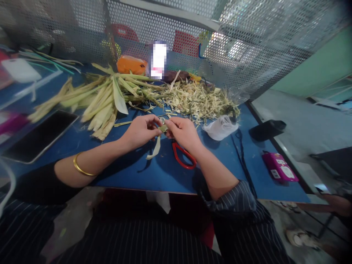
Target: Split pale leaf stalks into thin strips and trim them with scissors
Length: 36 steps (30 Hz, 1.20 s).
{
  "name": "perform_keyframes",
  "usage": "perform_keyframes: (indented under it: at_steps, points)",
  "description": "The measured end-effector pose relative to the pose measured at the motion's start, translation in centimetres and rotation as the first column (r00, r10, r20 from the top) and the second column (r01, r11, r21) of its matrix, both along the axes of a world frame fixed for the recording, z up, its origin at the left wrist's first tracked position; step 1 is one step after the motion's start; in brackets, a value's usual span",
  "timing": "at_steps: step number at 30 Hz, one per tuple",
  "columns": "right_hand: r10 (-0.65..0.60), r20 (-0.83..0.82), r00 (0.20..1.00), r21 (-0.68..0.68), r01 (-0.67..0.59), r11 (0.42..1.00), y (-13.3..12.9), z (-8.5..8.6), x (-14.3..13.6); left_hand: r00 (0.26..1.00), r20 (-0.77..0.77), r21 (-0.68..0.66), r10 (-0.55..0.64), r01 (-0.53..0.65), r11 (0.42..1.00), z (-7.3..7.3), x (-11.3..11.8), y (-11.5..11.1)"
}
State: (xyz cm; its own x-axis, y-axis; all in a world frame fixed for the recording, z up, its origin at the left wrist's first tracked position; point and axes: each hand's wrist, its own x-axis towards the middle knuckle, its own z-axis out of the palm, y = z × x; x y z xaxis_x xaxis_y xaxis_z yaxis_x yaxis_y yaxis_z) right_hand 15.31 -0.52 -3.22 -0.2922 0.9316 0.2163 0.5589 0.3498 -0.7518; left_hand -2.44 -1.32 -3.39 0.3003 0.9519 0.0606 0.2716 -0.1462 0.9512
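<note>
With left hand (144,128) and right hand (181,131), pinching flat, pale-green strip of husk-like leaf (157,147) above flat blue desk (162,179). Could split strip by tugging unevenly, or snag dangling end on red plastic loop handle (187,167) below right hand. Cannot make out part gripped behind fingers, nor anything joined to handle.

No text, brand or number could be read. Markings were logged by position from the held strip (157,147). Purple pack (279,167), well right of the strip: pale printed patches on its upper face, lettering too small to resolve. Orange pack (129,65), beyond and left of the strip: one dark mark near its right end, illegible. Screen (158,58), straight beyond the strip: pixelated, white with a pink patch low down, content unreadable.
</note>
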Motion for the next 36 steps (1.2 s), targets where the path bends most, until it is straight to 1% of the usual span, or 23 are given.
perform_keyframes:
  at_steps: [5, 10, 12, 14, 17, 19, 20, 22, 24, 26, 28, 30, 33, 36]
  points:
    - [-0.043, 0.015, 0.999, -0.067, 0.044, 0.997, 0.1, 0.2, 0.0, 0.992, -0.128, 0.037, -0.023, 0.028, 0.999, 0.4, 0.1, -0.4]
    - [-0.045, -0.129, 0.991, -0.271, 0.009, 0.963, 0.3, 0.0, 0.1, 0.965, -0.263, 0.131, -0.007, 0.042, 0.990, 0.7, 0.3, -0.7]
    - [-0.072, -0.188, 0.980, -0.294, 0.014, 0.956, 0.3, 0.0, 0.0, 0.957, -0.289, 0.155, 0.002, 0.045, 0.987, 0.7, 0.3, -0.8]
    - [-0.120, -0.245, 0.962, -0.267, 0.052, 0.962, 0.2, 0.0, -0.1, 0.963, -0.267, 0.111, -0.020, 0.051, 0.992, 0.7, 0.3, -0.7]
    - [-0.156, -0.319, 0.935, -0.169, 0.106, 0.980, 0.2, -0.1, -0.3, 0.981, -0.166, -0.077, -0.105, 0.093, 0.993, 0.7, 0.4, -0.5]
    - [-0.130, -0.332, 0.934, -0.137, 0.089, 0.987, 0.2, -0.2, -0.5, 0.981, -0.090, -0.189, -0.170, 0.151, 0.970, 0.8, 0.4, -0.5]
    - [-0.114, -0.334, 0.936, -0.146, 0.068, 0.987, 0.3, -0.3, -0.5, 0.977, -0.066, -0.230, -0.203, 0.183, 0.956, 0.9, 0.4, -0.5]
    - [-0.091, -0.352, 0.931, -0.216, 0.014, 0.976, 0.4, -0.4, -0.5, 0.959, -0.044, -0.287, -0.278, 0.255, 0.924, 1.1, 0.4, -0.6]
    - [-0.108, -0.394, 0.913, -0.304, -0.018, 0.953, 0.6, -0.4, -0.5, 0.933, -0.031, -0.320, -0.358, 0.330, 0.888, 1.2, 0.4, -0.8]
    - [-0.175, -0.441, 0.880, -0.379, -0.007, 0.925, 0.7, -0.3, -0.5, 0.905, -0.011, -0.334, -0.425, 0.397, 0.854, 1.2, 0.3, -1.0]
    - [-0.254, -0.489, 0.834, -0.427, 0.026, 0.904, 0.8, -0.2, -0.4, 0.888, -0.006, -0.350, -0.460, 0.429, 0.833, 1.1, 0.3, -1.0]
    - [-0.318, -0.543, 0.777, -0.436, 0.063, 0.898, 0.9, -0.1, -0.5, 0.883, -0.016, -0.357, -0.469, 0.433, 0.828, 1.1, 0.2, -0.9]
    - [-0.368, -0.612, 0.699, -0.406, 0.122, 0.906, 0.8, -0.1, -0.7, 0.874, -0.018, -0.345, -0.486, 0.451, 0.823, 1.2, -0.2, -0.6]
    - [-0.389, -0.630, 0.672, -0.400, 0.148, 0.904, 0.7, -0.2, -1.0, 0.858, -0.019, -0.362, -0.513, 0.472, 0.804, 1.5, -0.5, -0.4]
